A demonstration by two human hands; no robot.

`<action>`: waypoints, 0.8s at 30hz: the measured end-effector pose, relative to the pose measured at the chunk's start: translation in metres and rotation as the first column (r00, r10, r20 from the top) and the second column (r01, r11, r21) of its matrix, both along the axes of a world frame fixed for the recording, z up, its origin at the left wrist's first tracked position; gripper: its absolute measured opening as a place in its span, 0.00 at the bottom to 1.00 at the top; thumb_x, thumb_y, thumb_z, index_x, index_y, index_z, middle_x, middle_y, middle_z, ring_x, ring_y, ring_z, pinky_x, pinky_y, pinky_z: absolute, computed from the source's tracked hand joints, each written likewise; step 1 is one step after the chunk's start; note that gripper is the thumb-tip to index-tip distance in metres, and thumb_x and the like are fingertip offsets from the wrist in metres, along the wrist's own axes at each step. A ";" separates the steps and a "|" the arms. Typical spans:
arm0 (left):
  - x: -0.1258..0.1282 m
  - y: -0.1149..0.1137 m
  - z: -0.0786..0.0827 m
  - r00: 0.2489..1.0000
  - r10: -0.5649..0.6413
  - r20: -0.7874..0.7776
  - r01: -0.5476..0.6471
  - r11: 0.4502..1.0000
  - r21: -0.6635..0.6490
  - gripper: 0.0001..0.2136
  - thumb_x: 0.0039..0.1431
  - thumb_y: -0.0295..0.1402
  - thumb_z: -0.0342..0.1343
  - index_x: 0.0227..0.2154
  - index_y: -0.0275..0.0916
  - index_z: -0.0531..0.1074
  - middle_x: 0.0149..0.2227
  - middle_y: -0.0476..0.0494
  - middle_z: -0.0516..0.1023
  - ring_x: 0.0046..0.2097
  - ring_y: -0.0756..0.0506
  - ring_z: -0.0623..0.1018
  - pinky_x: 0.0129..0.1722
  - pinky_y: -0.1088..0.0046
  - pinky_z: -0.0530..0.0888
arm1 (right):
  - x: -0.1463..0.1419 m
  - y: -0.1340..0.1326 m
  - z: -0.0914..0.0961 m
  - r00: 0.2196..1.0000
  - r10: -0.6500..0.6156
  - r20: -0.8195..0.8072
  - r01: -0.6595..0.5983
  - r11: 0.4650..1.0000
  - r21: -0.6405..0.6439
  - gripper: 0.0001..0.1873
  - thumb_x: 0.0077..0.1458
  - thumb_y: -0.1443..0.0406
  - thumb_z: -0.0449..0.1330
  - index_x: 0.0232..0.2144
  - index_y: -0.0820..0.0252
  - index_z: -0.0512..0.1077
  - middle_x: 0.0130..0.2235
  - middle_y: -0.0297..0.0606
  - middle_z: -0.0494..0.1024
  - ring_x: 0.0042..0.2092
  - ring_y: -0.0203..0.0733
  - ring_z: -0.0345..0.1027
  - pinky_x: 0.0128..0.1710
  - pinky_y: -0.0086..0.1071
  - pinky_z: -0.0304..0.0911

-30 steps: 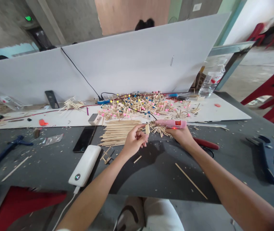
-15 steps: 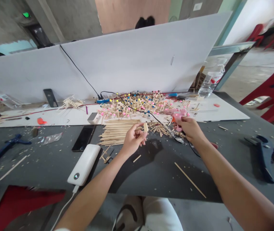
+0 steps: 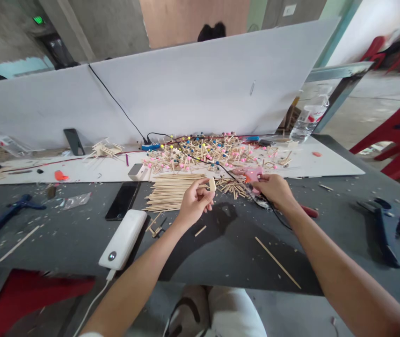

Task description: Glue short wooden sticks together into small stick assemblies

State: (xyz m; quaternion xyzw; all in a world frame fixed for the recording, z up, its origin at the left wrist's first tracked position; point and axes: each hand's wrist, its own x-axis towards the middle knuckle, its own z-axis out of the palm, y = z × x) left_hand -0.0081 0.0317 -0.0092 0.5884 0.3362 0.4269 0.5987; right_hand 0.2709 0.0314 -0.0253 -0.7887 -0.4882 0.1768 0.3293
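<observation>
My left hand (image 3: 194, 203) pinches a small pale wooden block (image 3: 212, 184) upright between thumb and fingers, above the table. To the right, my right hand (image 3: 275, 189) is closed on a pink hot glue gun (image 3: 254, 176), which lies low over the edge of the white board with its nozzle end toward the left. Behind my left hand lies a row of thin wooden sticks (image 3: 166, 193). Short cut sticks (image 3: 233, 187) are scattered between the two hands. Farther back is a heap of short sticks with coloured ball ends (image 3: 200, 152).
A white power bank (image 3: 124, 238) and a black phone (image 3: 122, 201) lie left of my left arm. Blue-handled pliers (image 3: 384, 229) rest at the far right, a blue tool (image 3: 12, 215) at the far left. A water bottle (image 3: 310, 117) stands by the upright white panel (image 3: 203, 89).
My right hand has moved slightly left and down with the glue gun, which now sits lower, nearer the table. My left hand and the wooden block have hardly moved.
</observation>
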 end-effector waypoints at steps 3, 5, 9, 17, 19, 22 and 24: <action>-0.001 0.000 0.000 1.000 0.012 0.012 -0.012 1.000 0.007 0.30 0.56 0.45 0.66 0.56 0.34 0.65 0.24 0.54 0.73 0.22 0.52 0.73 0.20 0.79 0.66 | -0.008 -0.010 0.018 0.954 -0.045 0.296 0.022 0.997 0.079 0.10 0.51 0.62 0.61 0.28 0.61 0.80 0.31 0.47 0.81 0.37 0.53 0.74 0.35 0.37 0.62; -0.001 0.001 -0.001 0.999 0.029 0.023 -0.030 0.999 0.020 0.29 0.56 0.44 0.66 0.55 0.35 0.65 0.24 0.54 0.73 0.22 0.52 0.73 0.20 0.79 0.66 | -0.024 -0.017 0.024 0.944 0.016 0.329 -0.087 0.976 0.201 0.10 0.53 0.64 0.60 0.32 0.60 0.81 0.36 0.47 0.82 0.38 0.51 0.75 0.38 0.37 0.64; -0.002 0.004 -0.001 0.992 0.103 0.071 -0.106 0.993 0.049 0.28 0.57 0.44 0.66 0.54 0.36 0.65 0.23 0.54 0.73 0.21 0.52 0.72 0.20 0.78 0.66 | -0.072 -0.032 0.016 0.771 0.606 0.198 -0.635 0.755 0.162 0.07 0.54 0.69 0.61 0.32 0.57 0.80 0.34 0.39 0.82 0.35 0.43 0.75 0.38 0.33 0.67; -0.006 0.011 0.005 0.946 0.270 0.181 -0.285 0.956 0.062 0.27 0.56 0.44 0.66 0.53 0.36 0.66 0.19 0.57 0.70 0.19 0.53 0.68 0.20 0.78 0.64 | -0.135 -0.059 -0.001 0.342 0.913 0.223 -0.938 0.346 0.020 0.13 0.64 0.65 0.58 0.49 0.57 0.78 0.44 0.42 0.81 0.44 0.43 0.75 0.45 0.32 0.67; -0.005 0.011 0.005 0.947 0.268 0.179 -0.282 0.958 0.057 0.27 0.56 0.44 0.67 0.52 0.36 0.66 0.19 0.57 0.70 0.19 0.53 0.69 0.20 0.78 0.64 | -0.135 -0.062 0.002 0.371 0.895 0.248 -0.921 0.388 -0.025 0.15 0.65 0.65 0.56 0.50 0.57 0.77 0.42 0.42 0.81 0.41 0.43 0.76 0.42 0.32 0.66; -0.004 0.010 0.003 0.952 0.263 0.157 -0.274 0.960 0.054 0.27 0.56 0.45 0.67 0.52 0.36 0.66 0.19 0.56 0.70 0.19 0.53 0.69 0.19 0.79 0.64 | -0.129 -0.060 0.006 0.549 0.789 0.276 -0.799 0.592 -0.105 0.17 0.60 0.68 0.57 0.50 0.60 0.77 0.39 0.43 0.82 0.39 0.46 0.77 0.39 0.32 0.64; -0.003 0.009 0.002 0.956 0.260 0.138 -0.270 0.961 0.058 0.27 0.56 0.45 0.66 0.52 0.36 0.66 0.19 0.57 0.69 0.19 0.53 0.69 0.19 0.79 0.64 | -0.121 -0.055 0.007 0.661 0.706 0.255 -0.695 0.704 -0.149 0.17 0.57 0.70 0.57 0.48 0.62 0.78 0.36 0.43 0.83 0.37 0.47 0.77 0.37 0.32 0.64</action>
